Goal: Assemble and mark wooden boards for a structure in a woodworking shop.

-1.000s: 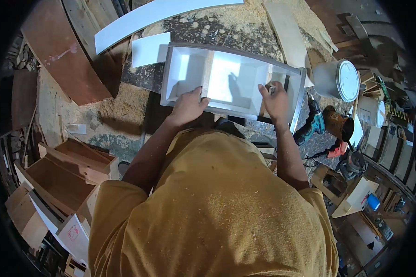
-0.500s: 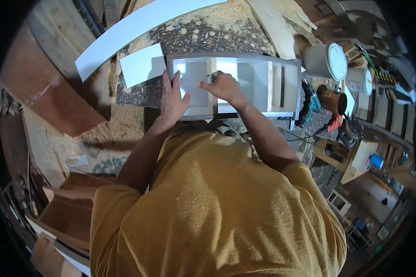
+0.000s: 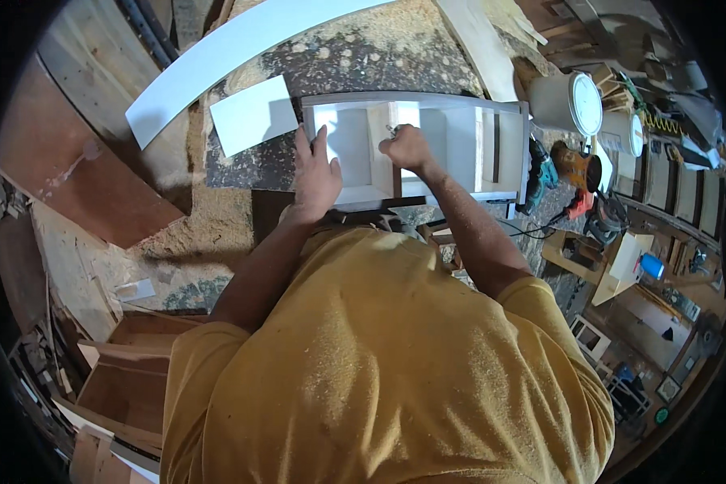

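Note:
A long shallow wooden cabinet frame (image 3: 444, 102) with white insides and cross dividers lies on the workbench in front of me. My left hand (image 3: 318, 184) rests at its left end with the fingers stretched and apart, holding nothing. Over the first divider (image 3: 385, 157), my right hand (image 3: 410, 150) is closed. A small metallic bit pokes out by its fingertips; what the fist grips is mostly hidden. Beside the cabinet's left end lies a white rectangular panel (image 3: 254, 117).
A long white strip (image 3: 218, 56) arcs behind the panel. To the cabinet's right stand a white bucket (image 3: 585, 103), a teal power drill (image 3: 542, 177) and a rusty can (image 3: 579, 168). Brown boards (image 3: 89, 157) lean at left, above wooden drawers (image 3: 125, 379). Sawdust covers the bench.
My right hand has curled from an extended thumb into a tighter fist by the divider. In the picture, the cabinet's left end and both hands sit slightly further right.

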A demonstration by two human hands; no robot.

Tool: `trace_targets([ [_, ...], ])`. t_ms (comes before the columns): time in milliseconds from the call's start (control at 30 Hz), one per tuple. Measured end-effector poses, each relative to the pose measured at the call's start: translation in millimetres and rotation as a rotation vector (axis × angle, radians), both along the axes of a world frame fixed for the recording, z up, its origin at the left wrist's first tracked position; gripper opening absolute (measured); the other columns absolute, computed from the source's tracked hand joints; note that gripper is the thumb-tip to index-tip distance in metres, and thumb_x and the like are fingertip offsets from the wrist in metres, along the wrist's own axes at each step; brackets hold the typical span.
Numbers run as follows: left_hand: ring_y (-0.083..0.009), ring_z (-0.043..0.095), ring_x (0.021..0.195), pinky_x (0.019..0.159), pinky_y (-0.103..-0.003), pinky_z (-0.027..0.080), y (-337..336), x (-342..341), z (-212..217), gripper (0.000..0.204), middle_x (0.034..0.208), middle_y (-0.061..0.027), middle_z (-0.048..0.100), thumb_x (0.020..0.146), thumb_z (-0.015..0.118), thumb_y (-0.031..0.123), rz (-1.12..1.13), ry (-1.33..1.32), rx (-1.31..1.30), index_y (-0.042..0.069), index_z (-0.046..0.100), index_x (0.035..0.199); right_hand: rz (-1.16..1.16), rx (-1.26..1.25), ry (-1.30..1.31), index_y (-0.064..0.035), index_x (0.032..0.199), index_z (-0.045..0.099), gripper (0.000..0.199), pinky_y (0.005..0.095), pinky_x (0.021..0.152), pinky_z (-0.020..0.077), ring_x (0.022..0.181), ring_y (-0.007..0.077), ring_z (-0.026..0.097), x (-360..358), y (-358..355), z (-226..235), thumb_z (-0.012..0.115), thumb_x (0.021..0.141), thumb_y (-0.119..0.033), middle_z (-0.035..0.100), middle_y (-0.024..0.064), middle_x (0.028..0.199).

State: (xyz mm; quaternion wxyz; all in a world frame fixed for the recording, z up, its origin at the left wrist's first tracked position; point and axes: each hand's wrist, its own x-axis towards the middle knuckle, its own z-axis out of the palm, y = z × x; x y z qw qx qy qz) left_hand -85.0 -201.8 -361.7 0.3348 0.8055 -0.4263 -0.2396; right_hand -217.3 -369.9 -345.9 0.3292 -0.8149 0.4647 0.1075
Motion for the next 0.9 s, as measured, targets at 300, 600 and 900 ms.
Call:
trace_targets([
  [300,-0.0531,0.031,0.128,0.106,-0.053,0.032,3.6,-2.4,-4.7,0.065,0.144,-0.0324,0.018,0.083,0.058,0.007,0.008,-0.022,-0.013,0.004,0.029,0.142,-0.132,0.325,-0.12,0.0037,0.07,0.066,0.033,0.0462,0.073,0.0518,0.078,0.0402,0.065,-13.1,-9.1,-5.7,0.059,0.07,-0.028,0.064,0.0271,0.076],
  [600,-0.0518,0.031,0.129,0.106,-0.051,0.033,2.4,-1.6,0.6,0.067,0.145,-0.0319,0.016,0.083,0.06,0.006,0.003,-0.012,0.001,0.004,0.029,0.142,0.129,0.112,-0.199,0.006,0.068,0.064,0.035,0.0412,0.062,0.0504,0.063,0.034,0.064,-19.5,-14.8,-27.2,0.06,0.068,-0.029,0.061,0.0236,0.064],
  [900,-0.0504,0.028,0.131,0.108,-0.051,0.031,2.1,-1.0,-2.4,0.069,0.145,-0.0315,0.016,0.082,0.061,0.007,0.0,-0.006,-0.041,0.004,0.028,0.142,-0.154,0.191,-0.16,0.0096,0.067,0.062,0.038,0.0423,0.062,0.0502,0.062,0.0363,0.063,-5.5,-0.6,-11.8,0.061,0.065,-0.028,0.061,0.0248,0.061],
])
